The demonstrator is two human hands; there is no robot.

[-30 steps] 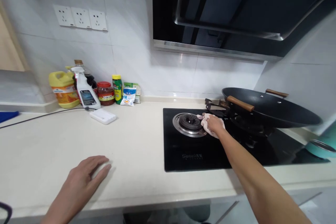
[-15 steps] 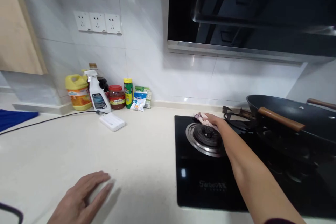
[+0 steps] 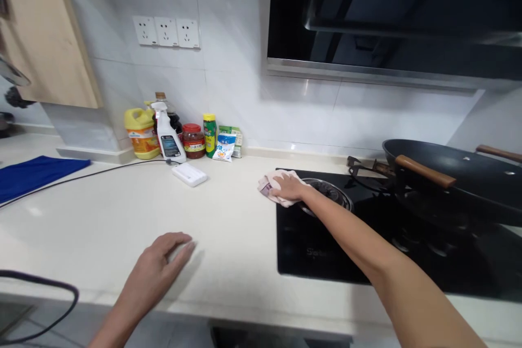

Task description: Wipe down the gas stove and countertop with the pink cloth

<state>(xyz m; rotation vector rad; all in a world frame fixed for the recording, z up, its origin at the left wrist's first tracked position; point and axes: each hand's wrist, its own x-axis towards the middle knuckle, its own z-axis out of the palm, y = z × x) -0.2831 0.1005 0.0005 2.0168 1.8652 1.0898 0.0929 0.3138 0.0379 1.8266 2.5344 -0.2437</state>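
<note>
Cloth, pale pink with a purplish patch; lying across the far left edge of your stove, part on the black glass, part on the pale desk; just beside the left burner. Right hand, yours: laid over the cloth with fingers stretched across it; whether they pinch a fold cannot be told; your forearm passes over the stove. Left hand, yours: holding nothing, fingers loosely curved, thumb apart; over the near part of the desk; contact with the surface cannot be told. Wok, dark, wooden-handled; on the stove's right side, well apart from your hands. White box, flat; on the desk beyond your left hand, near a black cable. Against the wall, left to right: yellow jug; white spray bottle, with a dark bottle behind; red-lidded jar; green container, yellow-capped; blue-and-white packet, before a green packet. Blue fabric: spread at your far left.
</note>
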